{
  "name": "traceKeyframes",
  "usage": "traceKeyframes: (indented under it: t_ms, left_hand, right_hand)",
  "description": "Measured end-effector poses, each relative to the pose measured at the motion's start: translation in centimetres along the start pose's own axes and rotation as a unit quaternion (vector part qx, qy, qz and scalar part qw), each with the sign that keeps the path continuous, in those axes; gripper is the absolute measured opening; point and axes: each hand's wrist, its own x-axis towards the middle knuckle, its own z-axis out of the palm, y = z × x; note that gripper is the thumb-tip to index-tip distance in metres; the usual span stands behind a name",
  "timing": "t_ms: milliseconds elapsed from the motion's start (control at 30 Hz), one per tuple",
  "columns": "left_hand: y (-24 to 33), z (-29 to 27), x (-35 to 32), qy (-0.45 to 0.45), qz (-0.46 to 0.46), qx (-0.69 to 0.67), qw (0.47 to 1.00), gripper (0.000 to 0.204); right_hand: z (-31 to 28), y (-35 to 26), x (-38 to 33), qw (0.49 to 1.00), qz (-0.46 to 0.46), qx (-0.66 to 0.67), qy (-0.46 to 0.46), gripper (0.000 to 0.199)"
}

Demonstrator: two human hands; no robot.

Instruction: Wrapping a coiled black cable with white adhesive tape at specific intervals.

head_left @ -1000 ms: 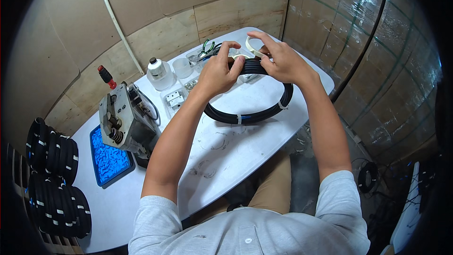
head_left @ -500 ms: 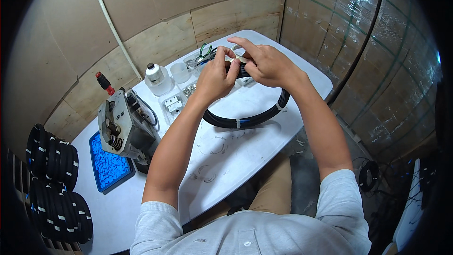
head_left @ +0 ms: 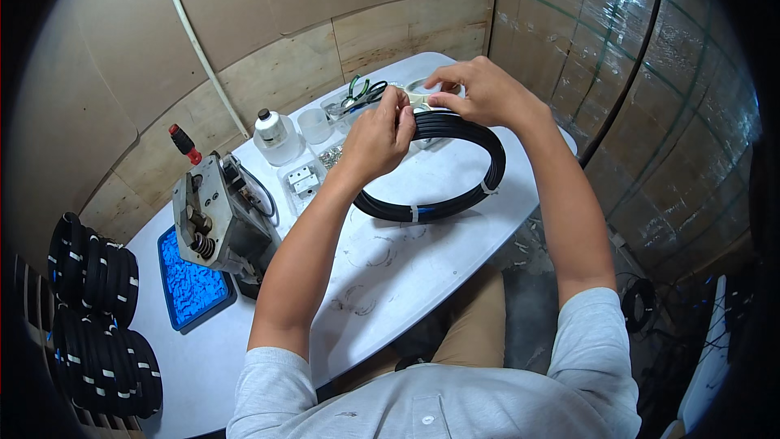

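Note:
A coil of black cable (head_left: pixel 491 171), bound with pale tape bands and showing a bit of blue at its near side, stands tilted over the white table. My left hand (head_left: pixel 375 134) is closed round the coil's far left part, thumb against the cable. To the right, my right hand (head_left: pixel 483 93) is off the coil, thumb and forefinger apart in a curve. Between the two hands lies a small pale strip (head_left: pixel 420 101); whether my right thumb touches it I cannot tell. Green-handled pliers (head_left: pixel 354 93) rest just beyond my left hand.
Left of my arm stands a metal machine (head_left: pixel 215 211) beside a tray (head_left: pixel 199 319) of small blue pieces. A white-labelled bottle (head_left: pixel 270 126), a clear cup (head_left: pixel 313 124) and boxes of small parts (head_left: pixel 303 183) sit behind. Taped black coils (head_left: pixel 106 358) are stacked at the left.
My right hand has moved right and away from the coil, its fingers coming apart. My left hand stays on the coil, and more of the coil's far side shows.

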Motion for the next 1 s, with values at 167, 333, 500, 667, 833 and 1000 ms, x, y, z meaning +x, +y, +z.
traceKeyframes:
  t_ms: [167,333,500,667,833,1000]
  left_hand:
    - [-0.3,0.1,0.1,-0.006,-0.007,-0.009,1.0,0.016]
    - [-0.4,0.0,0.3,-0.009,-0.009,-0.003,1.0,0.016]
    - [-1.0,0.0,0.2,-0.011,-0.019,-0.021,1.0,0.015]
    - [-1.0,0.1,0.1,-0.005,-0.011,-0.008,1.0,0.017]
    - [-0.9,-0.7,-0.3,0.007,-0.042,-0.071,0.997,0.031]
    - [-0.1,-1.3,-0.5,-0.061,-0.03,0.016,0.998,0.04]
  right_hand:
    - [0.3,1.0,-0.3,0.991,-0.037,-0.126,0.009,0.021]
    - [-1.3,0.6,-1.1,0.989,0.038,-0.125,-0.065,0.024]
    - [0.0,2.6,-1.5,0.991,-0.004,-0.135,-0.009,0.028]
    - [0.2,3.0,-1.7,0.992,-0.001,-0.126,-0.011,0.03]
    - [-1.4,2.0,-2.1,0.987,0.142,-0.072,0.02,0.027]
    - [-3.1,1.4,-2.4,0.983,0.122,0.045,0.127,0.026]
